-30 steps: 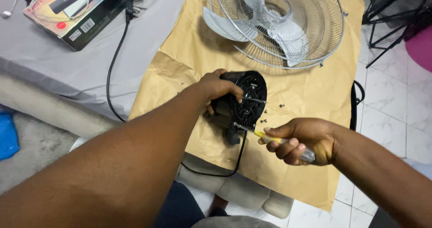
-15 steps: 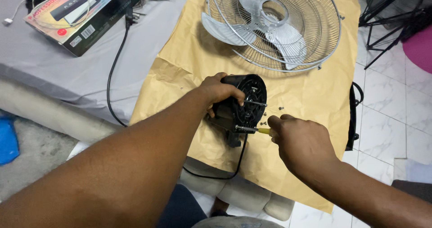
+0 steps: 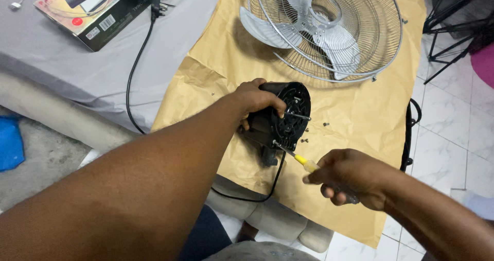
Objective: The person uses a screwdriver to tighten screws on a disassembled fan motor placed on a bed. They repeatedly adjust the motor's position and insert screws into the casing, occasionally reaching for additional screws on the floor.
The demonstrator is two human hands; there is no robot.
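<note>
My left hand [image 3: 256, 100] grips the top and back of a black fan motor housing [image 3: 286, 117], holding it upright on brown paper [image 3: 355, 137]. A metal shaft sticks out of the housing's front face. My right hand [image 3: 349, 181] is closed around a screwdriver [image 3: 301, 161] with a yellow shank end; its tip touches the lower front edge of the housing. A black power cord [image 3: 257, 194] runs from under the housing toward me. Small loose screws [image 3: 325, 124] lie on the paper just right of the housing.
A round wire fan guard with pale blades [image 3: 324, 29] lies on the paper beyond the housing. A printed cardboard box [image 3: 98, 14] sits at the far left on a grey sheet, with a black cable [image 3: 135, 70] trailing down. White floor tiles and black stand legs [image 3: 453, 29] are at right.
My right hand drew back to the lower right, so the screwdriver now slants up to the housing's lower edge. The left hand kept its hold on the housing.
</note>
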